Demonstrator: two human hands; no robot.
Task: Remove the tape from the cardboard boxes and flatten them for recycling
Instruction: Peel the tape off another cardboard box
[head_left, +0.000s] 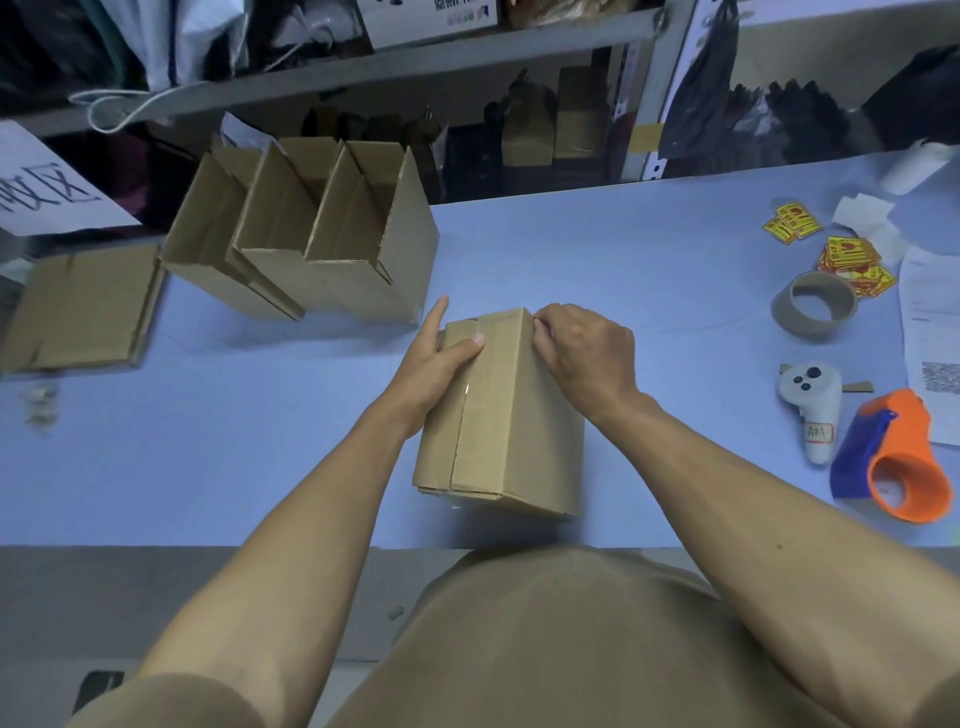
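A sealed cardboard box (501, 410) lies on its long side at the middle of the blue counter (649, 249), just in front of the person, with its taped seam turned upward where both hands can reach it. The left hand (439, 371) holds the box from its 9 o'clock side, thumb laid across the top face and index finger pointing away, apparently to keep the box from sliding while the tape is worked. The right hand (587, 353) sits at the far top corner, about 1 o'clock on the box, its fingertips curled and pinching at the edge; judging by that pose it is picking at the tape's end there, though the clear tape (467, 395) itself shows only as a faint glint along the seam. So the left grip is closed around the box, and the right grip is closed in a pinch on the box's far edge. At 10 o'clock stand three open boxes (306, 244), side by side and touching, flaps up, seemingly waiting to be flattened. Further out at 9 o'clock lies one flattened box (78, 312), probably the start of the recycling pile. At 3 o'clock, well apart from the work, sit one spent tape core (813, 306), one white controller (810, 410), and one orange and blue tape dispenser (893, 457), with a scatter of yellow stickers (847, 260) beyond them.
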